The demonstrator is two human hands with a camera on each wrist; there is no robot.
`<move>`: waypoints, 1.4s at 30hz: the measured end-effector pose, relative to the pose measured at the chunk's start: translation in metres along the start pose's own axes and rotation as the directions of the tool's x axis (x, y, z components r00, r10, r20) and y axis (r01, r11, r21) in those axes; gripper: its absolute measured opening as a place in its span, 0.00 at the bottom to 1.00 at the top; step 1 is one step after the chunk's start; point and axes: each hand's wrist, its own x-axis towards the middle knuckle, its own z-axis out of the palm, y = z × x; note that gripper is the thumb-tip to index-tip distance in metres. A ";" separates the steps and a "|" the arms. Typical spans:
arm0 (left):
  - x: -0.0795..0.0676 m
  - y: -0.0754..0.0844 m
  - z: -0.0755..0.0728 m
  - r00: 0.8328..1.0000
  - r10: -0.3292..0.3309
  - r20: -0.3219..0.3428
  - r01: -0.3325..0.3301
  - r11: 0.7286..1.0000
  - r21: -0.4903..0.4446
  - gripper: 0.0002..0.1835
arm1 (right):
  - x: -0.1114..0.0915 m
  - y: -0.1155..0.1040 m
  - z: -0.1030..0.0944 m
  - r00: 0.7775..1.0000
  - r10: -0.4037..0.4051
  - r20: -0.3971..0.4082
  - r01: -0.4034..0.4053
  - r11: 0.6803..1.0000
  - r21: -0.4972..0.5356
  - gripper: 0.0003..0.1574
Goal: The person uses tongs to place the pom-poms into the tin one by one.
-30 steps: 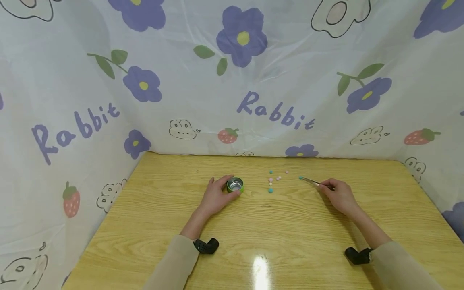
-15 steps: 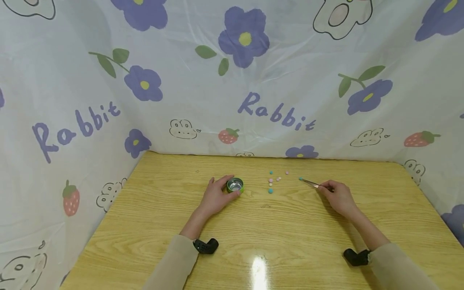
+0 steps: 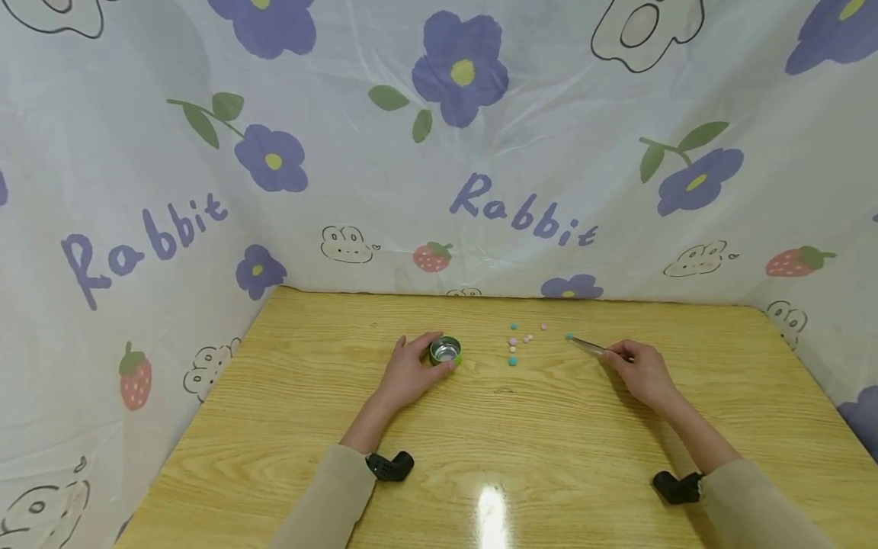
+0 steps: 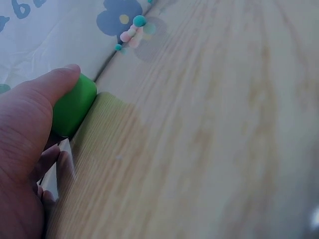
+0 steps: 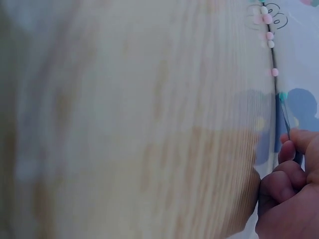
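My left hand (image 3: 409,372) holds a small round green tin (image 3: 446,351) between thumb and fingers. The tin stands upright on the table, its silvery inside facing up; its green wall (image 4: 76,107) shows in the left wrist view. With my right hand (image 3: 643,371) I pinch a pair of slim metal tweezers (image 3: 593,346), pointing left. At the tweezer tips is a small teal ball (image 3: 569,336), seen also as a teal ball (image 5: 282,96) in the right wrist view. Between the hands lie several little balls, among them a larger teal ball (image 3: 512,361) and a pink ball (image 3: 543,327).
The wooden table (image 3: 507,435) reaches back to a white curtain (image 3: 384,183) printed with purple flowers, strawberries and rabbits. Black wrist cameras, a left one (image 3: 389,466) and a right one (image 3: 676,487), sit at the beige sleeve cuffs.
Half a second ago the tweezer arms looked slightly more spread; now they look closer together at the teal ball. My left hand and the tin have stayed in place.
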 end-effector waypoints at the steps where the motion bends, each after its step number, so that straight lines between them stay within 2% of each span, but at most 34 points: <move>1: 0.000 0.000 0.000 1.000 0.000 0.001 0.000 1.000 -0.003 0.35 | 0.000 0.000 0.000 1.000 0.004 0.006 -0.004 1.000 0.007 0.17; 17: -0.001 0.002 -0.002 1.000 -0.005 0.004 0.005 1.000 -0.002 0.35 | 0.003 -0.013 0.007 0.998 -0.049 0.047 0.047 0.998 0.046 0.15; 26: -0.001 0.002 -0.001 1.000 0.004 0.004 -0.004 1.000 -0.004 0.35 | 0.008 -0.031 0.020 0.996 -0.080 0.050 0.076 0.994 0.073 0.13; 35: -0.002 0.002 -0.002 1.000 0.013 -0.004 -0.013 1.000 0.000 0.35 | 0.015 -0.050 0.033 0.991 -0.094 0.094 0.086 0.992 0.089 0.11; 42: -0.002 0.002 -0.002 1.000 0.027 0.000 -0.027 0.999 0.017 0.35 | 0.015 -0.064 0.044 0.988 -0.118 0.099 0.105 0.987 0.124 0.09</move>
